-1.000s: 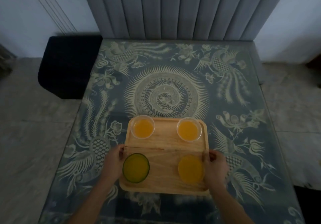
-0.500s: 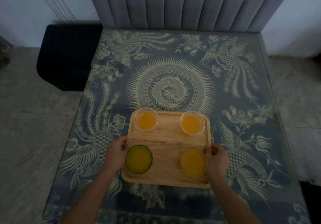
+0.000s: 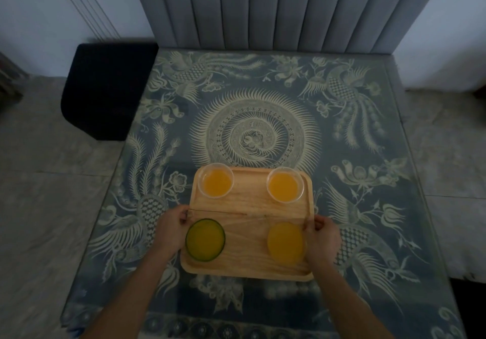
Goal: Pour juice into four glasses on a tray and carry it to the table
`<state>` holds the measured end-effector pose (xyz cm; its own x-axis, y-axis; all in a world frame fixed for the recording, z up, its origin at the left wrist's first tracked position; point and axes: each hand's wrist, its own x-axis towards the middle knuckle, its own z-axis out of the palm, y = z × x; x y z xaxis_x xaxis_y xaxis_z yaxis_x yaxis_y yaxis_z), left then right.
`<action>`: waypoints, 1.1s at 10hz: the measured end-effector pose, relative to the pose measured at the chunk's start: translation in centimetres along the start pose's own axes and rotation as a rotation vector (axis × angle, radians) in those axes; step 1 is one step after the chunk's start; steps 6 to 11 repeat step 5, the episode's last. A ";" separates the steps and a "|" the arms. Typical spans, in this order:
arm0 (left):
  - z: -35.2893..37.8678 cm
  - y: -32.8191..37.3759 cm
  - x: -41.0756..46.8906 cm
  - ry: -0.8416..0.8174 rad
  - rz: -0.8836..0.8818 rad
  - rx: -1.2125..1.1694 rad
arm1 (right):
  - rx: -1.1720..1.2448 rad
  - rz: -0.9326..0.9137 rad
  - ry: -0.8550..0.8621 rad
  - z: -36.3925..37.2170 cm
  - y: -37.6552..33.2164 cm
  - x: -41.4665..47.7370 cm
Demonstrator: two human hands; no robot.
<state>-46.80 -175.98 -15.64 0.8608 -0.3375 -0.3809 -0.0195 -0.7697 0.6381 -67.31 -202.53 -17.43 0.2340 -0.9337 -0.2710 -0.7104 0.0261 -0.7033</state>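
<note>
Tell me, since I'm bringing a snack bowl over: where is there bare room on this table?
Free: the table from the tray's far rim to the padded wall, plus strips either side. Crowded: the tray, four glasses at its corners, left hand and right hand on its edges.

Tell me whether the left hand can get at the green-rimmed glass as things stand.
Probably yes. The left hand grips the wooden tray right beside the green-rimmed glass, with nothing between them. It would have to let go of the tray first, though.
</note>
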 end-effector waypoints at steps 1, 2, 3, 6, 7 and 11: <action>0.1 0.2 -0.1 0.008 0.022 0.021 | 0.009 0.013 -0.017 -0.2 -0.1 0.2; 0.1 0.4 -0.1 0.016 0.034 0.012 | 0.005 -0.018 -0.055 -0.6 -0.1 0.4; -0.2 1.2 -0.6 0.001 0.017 0.025 | -0.061 -0.116 -0.095 -1.6 -0.1 0.4; -2.1 4.9 -2.6 0.088 0.011 0.024 | -0.113 -0.238 -0.056 -4.1 -0.8 -0.7; -2.1 4.9 -2.6 0.088 0.011 0.024 | -0.113 -0.238 -0.056 -4.1 -0.8 -0.7; -2.1 4.9 -2.6 0.088 0.011 0.024 | -0.113 -0.238 -0.056 -4.1 -0.8 -0.7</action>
